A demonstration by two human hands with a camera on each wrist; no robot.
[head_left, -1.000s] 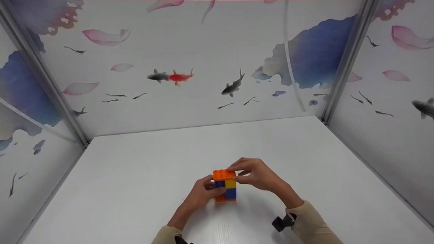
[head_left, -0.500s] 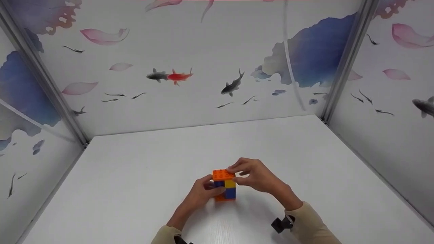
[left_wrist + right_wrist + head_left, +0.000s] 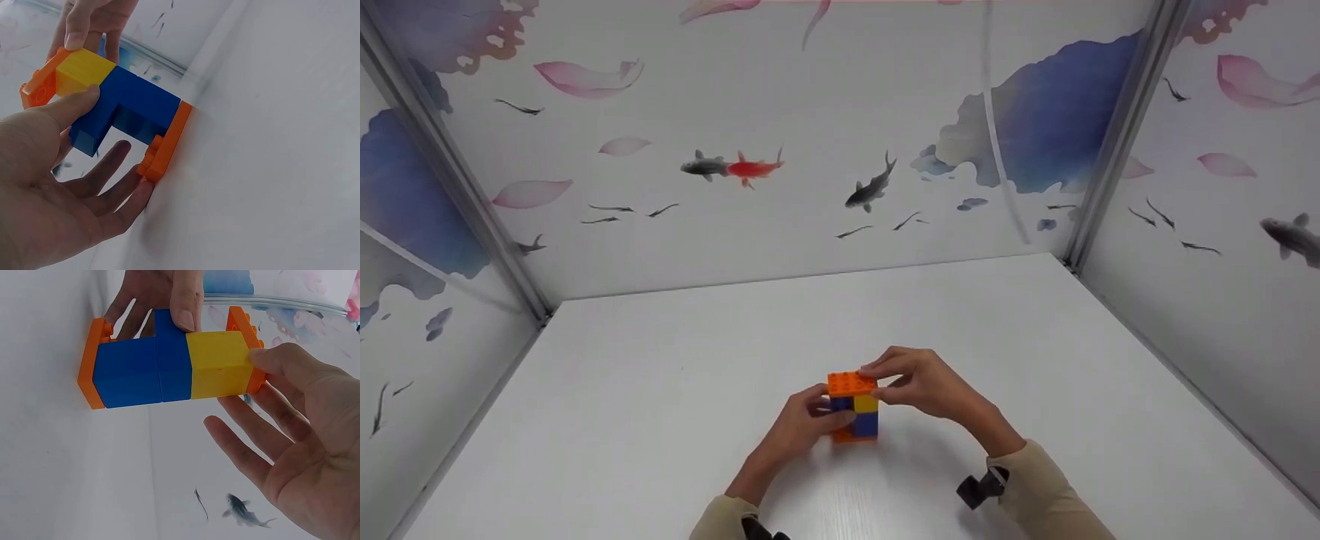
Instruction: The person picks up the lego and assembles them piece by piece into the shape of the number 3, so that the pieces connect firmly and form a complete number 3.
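Observation:
A small stack of toy building bricks stands upright on the white table. Its base is an orange plate (image 3: 91, 368), with a blue brick (image 3: 866, 425) above it at one end. Higher up, a wider blue brick (image 3: 93, 128) juts out sideways under a yellow brick (image 3: 218, 365). An orange studded plate (image 3: 842, 384) tops the stack. My left hand (image 3: 801, 424) grips the stack from the left, thumb on the wider blue brick. From the right, my right hand (image 3: 924, 381) pinches the top plate's edge, its thumb at the seam with the yellow brick.
The white table (image 3: 697, 390) extends around the stack. Printed panels with fish and petals (image 3: 750, 225) stand behind and at both sides, joined by metal corner posts (image 3: 1117, 142). A black wrist device (image 3: 981, 487) is worn at my right sleeve.
The head view has shifted slightly. Both hands keep the same hold on the brick stack, which stays in place.

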